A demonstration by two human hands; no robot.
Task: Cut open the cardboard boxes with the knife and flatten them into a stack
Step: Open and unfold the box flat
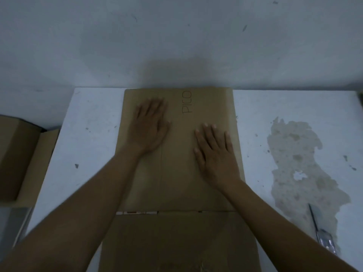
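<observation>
Flattening step in hand; flattened box [176,163] lies mid-table [88,134]; left hand [150,125] and right hand [215,152] press it palm-down, fingers spread, gripping nothing; knife [322,232] lies apart at right; standing box [17,160] at left likely next, requiring the knife.

Left hand [150,125] laid flat, palm down, fingers stretched forward and slightly blurred, right hand [215,152] spread flat beside it and nearer the body, fingers splayed, both bare forearms extended, converging forward
</observation>
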